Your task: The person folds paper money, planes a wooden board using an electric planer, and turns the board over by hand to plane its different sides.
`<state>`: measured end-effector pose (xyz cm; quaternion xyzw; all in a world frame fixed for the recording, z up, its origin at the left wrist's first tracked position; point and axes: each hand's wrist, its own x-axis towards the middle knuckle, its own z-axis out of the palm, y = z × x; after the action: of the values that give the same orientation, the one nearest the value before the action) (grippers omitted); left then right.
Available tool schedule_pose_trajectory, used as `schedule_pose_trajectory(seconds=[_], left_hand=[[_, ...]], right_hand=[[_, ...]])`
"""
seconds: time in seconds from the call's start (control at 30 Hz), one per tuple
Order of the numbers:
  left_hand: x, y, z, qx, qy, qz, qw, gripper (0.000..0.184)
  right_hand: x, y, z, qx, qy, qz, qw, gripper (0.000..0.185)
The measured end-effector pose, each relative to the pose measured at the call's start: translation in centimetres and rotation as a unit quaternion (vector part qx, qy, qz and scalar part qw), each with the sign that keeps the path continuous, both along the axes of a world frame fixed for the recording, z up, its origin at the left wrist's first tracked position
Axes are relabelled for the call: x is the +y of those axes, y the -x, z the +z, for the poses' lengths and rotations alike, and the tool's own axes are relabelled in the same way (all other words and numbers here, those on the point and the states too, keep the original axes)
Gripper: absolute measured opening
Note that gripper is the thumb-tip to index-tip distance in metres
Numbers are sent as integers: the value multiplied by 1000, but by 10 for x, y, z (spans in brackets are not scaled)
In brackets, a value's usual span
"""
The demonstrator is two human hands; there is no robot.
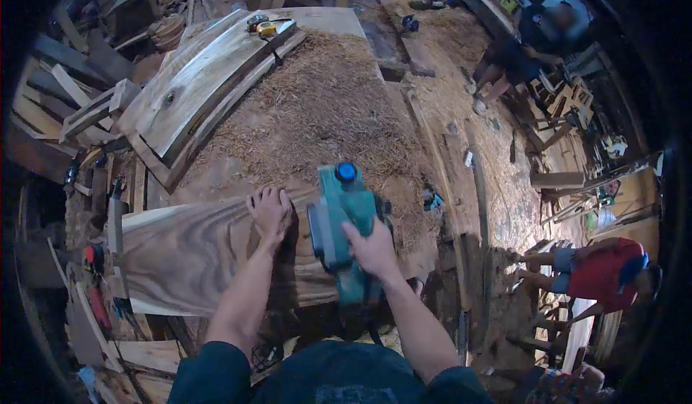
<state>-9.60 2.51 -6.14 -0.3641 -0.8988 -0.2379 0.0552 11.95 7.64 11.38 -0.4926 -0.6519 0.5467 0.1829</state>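
A: Hand count?
B: Two, both the wearer's. Left hand (270,213): one, spread flat on the board (194,252), fingers toward its far edge, holding nothing. Right hand (373,251): one, closed around the handle of the planer (355,206), thumb laid over the near side.

A: Tools in hand?
B: One. Green body, one blue-topped knob at its far end. It is over the right-hand part of the board, just beside the left hand. Seen from above, I cannot tell whether its sole touches the wood.

A: Workpieces under the hands?
B: One board, lying crosswise, wavy dark and pale grain.

A: Surroundings?
B: One broad heap of shavings (324,101) beyond the board. One pale-topped slab (198,87) at upper left, one yellow object (266,28) on its far end.

A: Other people?
B: Two counted: one person in a red top (595,278), lower right; one person in dark clothing (515,58), upper right. Both well apart from the planer.
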Motion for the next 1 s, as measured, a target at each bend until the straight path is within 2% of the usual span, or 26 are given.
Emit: schedule_pose_trajectory(seconds=[0.1,0.13,0.2,0.27,0.33,0.4,0.5,0.6,0.67,0.77,0.8,0.87,0.93,1.0], left_hand=[[-2,-1,6,-11,-8,-11,1000,28],[-3,-2,11,-23,-9,-15,1000,28],[-4,-4,16,-44,-8,-11,999,28],[-2,-4,16,-58,-3,-2,998,29],[-1,-3,19,-64,8,2,998,29],[-1,-3,20,-73,7,4,997,29],[0,-4,21,-80,-7,1,997,29],[0,-3,18,-73,6,4,997,30],[0,-2,14,-59,32,1,998,30],[-1,-1,8,-72,26,-1,997,30],[-1,4,-8,-54,11,-12,998,29],[-2,0,-4,-47,11,-8,999,29],[-2,3,-4,-41,5,-4,999,29],[-1,4,-12,-40,-2,-3,999,30]], right_hand=[[21,7,-13,77,48,-10,996,29],[15,1,-4,49,65,0,997,31],[-6,-28,-22,57,72,-6,996,32],[-37,-64,-3,-5,61,33,998,27],[-73,-108,-9,-46,93,52,993,30],[-97,-132,-4,-7,73,53,996,31],[-98,-129,-7,-1,71,33,997,32],[-66,-98,-14,-24,79,28,996,23],[-41,-65,-11,13,29,31,999,30],[2,-15,-8,43,54,-8,998,29],[13,-4,-6,54,50,-9,997,30],[24,-1,-31,24,-60,8,998,31],[24,-3,-31,17,-112,24,993,34],[6,-26,-33,58,-69,26,996,30]])
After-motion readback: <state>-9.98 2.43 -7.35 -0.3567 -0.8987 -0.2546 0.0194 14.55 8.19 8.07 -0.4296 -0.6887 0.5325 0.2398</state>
